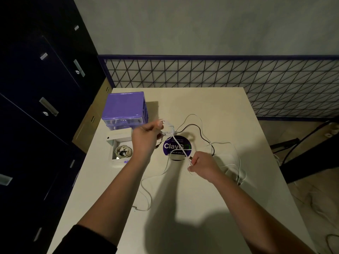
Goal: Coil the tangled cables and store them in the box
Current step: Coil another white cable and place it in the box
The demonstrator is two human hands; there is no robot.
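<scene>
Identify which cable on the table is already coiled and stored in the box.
The coiled cable lying inside the open white box beside the left hand. The white cable held between both hands and the black cable are loose.

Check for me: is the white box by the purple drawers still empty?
No: the open white box already holds a coiled bundle of cables, beside the purple drawers.

Your left grip [146, 133] held a small bundle of white cable [180, 146] above the bench [229, 110], while your right grip [200, 165] pinched its taut far end. Coiled cables [122, 150] lay in the open white box [117, 160] beside the purple drawer unit [124, 107].
</scene>
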